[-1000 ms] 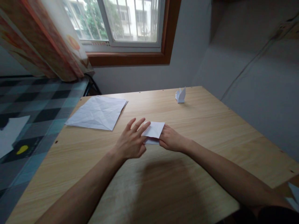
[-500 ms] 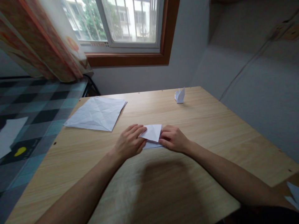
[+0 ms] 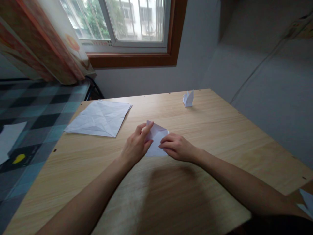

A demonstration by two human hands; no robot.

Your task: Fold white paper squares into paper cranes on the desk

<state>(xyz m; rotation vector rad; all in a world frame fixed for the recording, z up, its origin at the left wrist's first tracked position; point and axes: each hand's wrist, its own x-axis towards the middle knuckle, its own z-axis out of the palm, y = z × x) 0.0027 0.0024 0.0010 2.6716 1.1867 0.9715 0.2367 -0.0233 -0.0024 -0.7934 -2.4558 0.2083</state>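
A small folded sheet of white paper (image 3: 156,148) lies on the wooden table between my hands, its far flap standing raised. My left hand (image 3: 137,142) grips the paper's left side, with the index finger at the raised flap and the thumb lower on the sheet. From the right, my right hand (image 3: 177,146) rests its fingertips on the paper's right part, fingers stretched and pressing down. The underside of the fold is hidden.
A stack of creased white sheets (image 3: 100,119) lies at the table's far left. A folded paper figure (image 3: 188,99) stands near the back edge. Left of the wooden table (image 3: 220,130) is a surface under a checked cloth (image 3: 49,107), bearing a white sheet (image 3: 11,140).
The paper's upper flap, folded down toward me before, now stands up and away. My left fingers have risen with it, and the right fingers have moved inward onto the sheet.
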